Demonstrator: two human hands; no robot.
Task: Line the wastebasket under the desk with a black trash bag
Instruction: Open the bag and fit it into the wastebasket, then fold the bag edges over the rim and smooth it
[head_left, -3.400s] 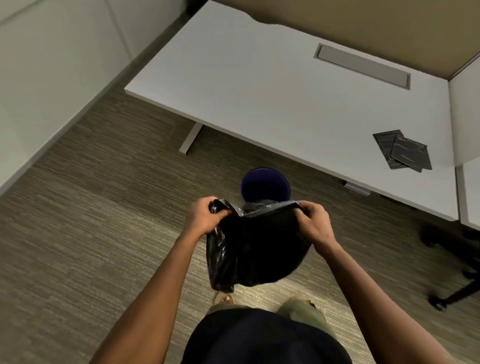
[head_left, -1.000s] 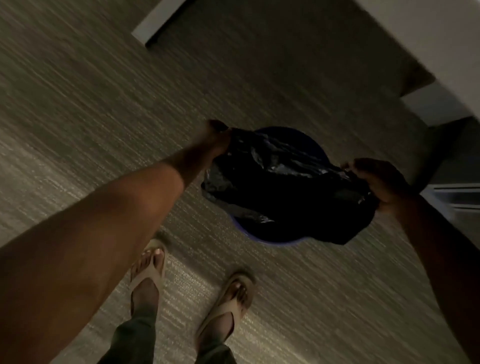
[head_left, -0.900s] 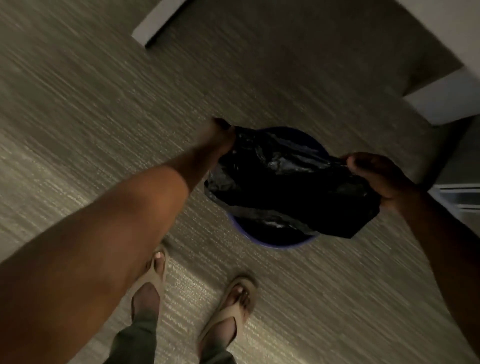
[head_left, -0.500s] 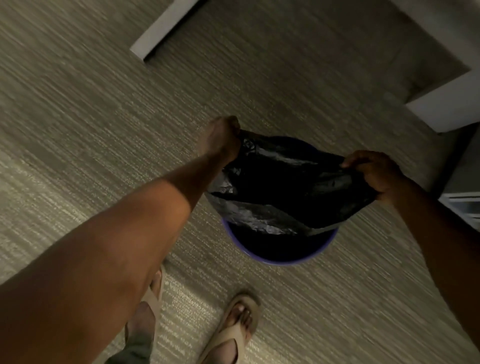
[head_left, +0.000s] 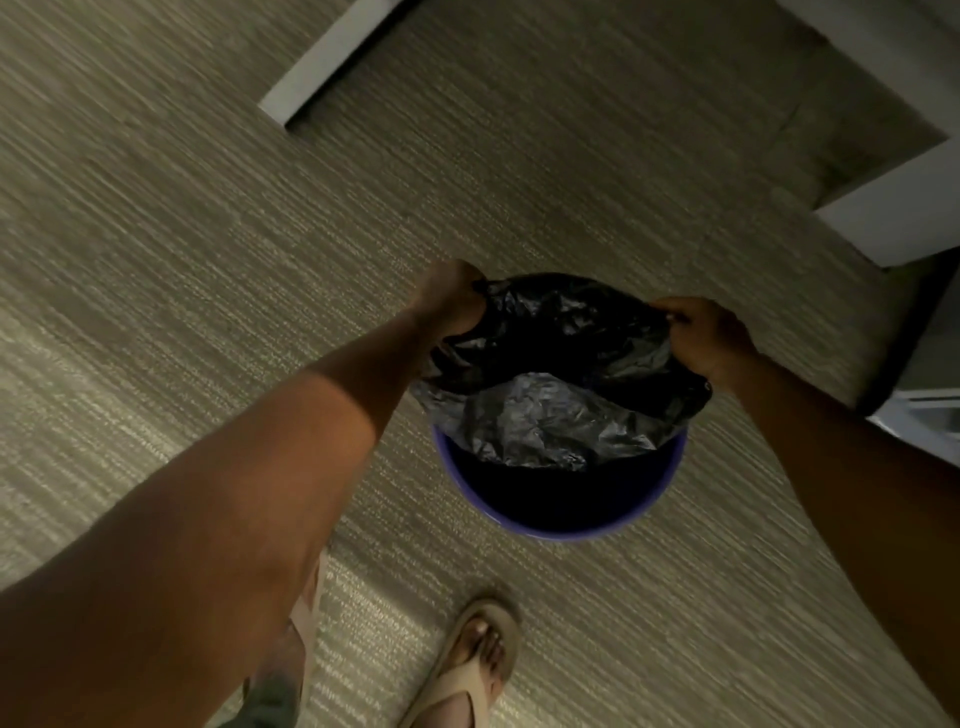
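A round blue wastebasket (head_left: 561, 525) stands on the carpet just ahead of my feet. A crinkled black trash bag (head_left: 550, 374) is stretched over its far half, with the bag's mouth spread wide. My left hand (head_left: 449, 301) grips the bag's rim at the left. My right hand (head_left: 709, 338) grips the rim at the right. The near part of the bag droops inside the basket, whose near rim and dark inside stay uncovered. The far rim of the basket is hidden by the bag.
A white desk foot (head_left: 327, 57) lies on the carpet at the upper left. Another white desk support (head_left: 904, 208) stands at the upper right, with a grey piece of furniture (head_left: 930, 421) at the right edge. My sandalled foot (head_left: 467, 665) is close to the basket.
I bent down from standing until the basket is right below me. Over the last second my hands spread the bag's mouth wider and lowered it over the basket's far half.
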